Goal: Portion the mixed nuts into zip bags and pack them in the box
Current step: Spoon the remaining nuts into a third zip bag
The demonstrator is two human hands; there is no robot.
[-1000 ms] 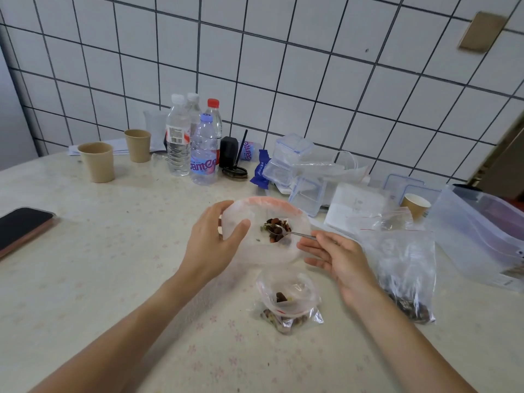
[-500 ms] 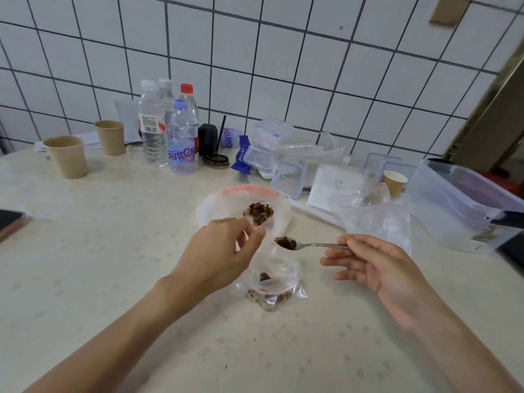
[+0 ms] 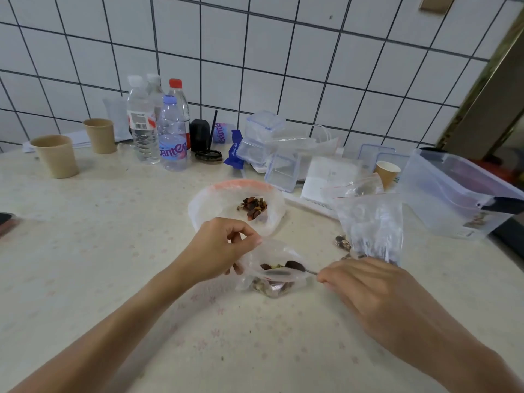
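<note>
A small clear zip bag (image 3: 272,276) stands in the middle of the table with mixed nuts at its bottom. My left hand (image 3: 218,251) pinches its left rim and holds the mouth apart. My right hand (image 3: 365,287) grips a metal spoon (image 3: 295,269) whose bowl, loaded with nuts, sits inside the bag's mouth. Behind it lies a larger bag with a red strip (image 3: 235,202) holding a pile of mixed nuts (image 3: 253,207). Another clear zip bag (image 3: 371,222) stands to the right. A big clear plastic box (image 3: 453,194) sits at the far right.
Several water bottles (image 3: 158,126) and two paper cups (image 3: 56,156) stand at the back left. Small clear containers (image 3: 263,137), papers and another paper cup (image 3: 387,171) crowd the back by the tiled wall. A few loose nuts (image 3: 341,241) lie on the table. A phone edge (image 3: 5,222) shows far left.
My right hand carried the loaded spoon from the larger bag down into the small bag's mouth. My left hand let go of the larger bag and took the small bag's rim.
</note>
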